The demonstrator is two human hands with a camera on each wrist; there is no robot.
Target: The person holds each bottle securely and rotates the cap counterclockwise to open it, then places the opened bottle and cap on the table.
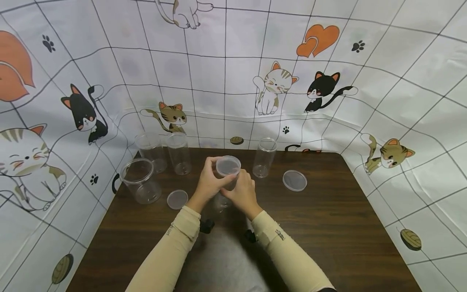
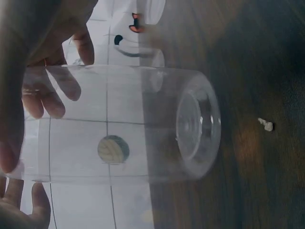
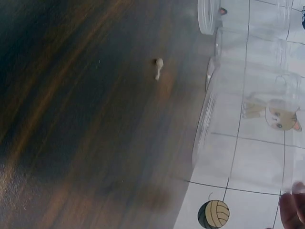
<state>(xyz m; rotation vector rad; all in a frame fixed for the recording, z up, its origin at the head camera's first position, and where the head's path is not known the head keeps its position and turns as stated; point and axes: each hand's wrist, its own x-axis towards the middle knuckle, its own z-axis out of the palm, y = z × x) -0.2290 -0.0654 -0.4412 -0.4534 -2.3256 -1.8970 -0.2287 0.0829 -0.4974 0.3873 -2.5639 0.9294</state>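
A clear plastic jar [image 1: 223, 200] is held upright just in front of me, its base close to the table. A translucent lid [image 1: 228, 165] covers its top. My left hand [image 1: 212, 180] grips the jar's upper part from the left, thumb across the front below the lid. From the right, my right hand [image 1: 243, 194] holds it a little lower. In the left wrist view the jar [image 2: 124, 124] looks see-through and without contents, with fingers [image 2: 50, 102] around its top end. The right wrist view shows the jar [image 3: 243, 138] and only fingertips [image 3: 290, 210] at the edge.
Open clear jars stand at the back left, the widest jar [image 1: 141, 182] nearest me. Another tall jar [image 1: 263, 160] stands behind my right hand. Loose lids lie left [image 1: 177, 199] and right [image 1: 294, 180]. A small pale scrap [image 2: 266, 125] lies on the dark wooden table [image 1: 328, 235].
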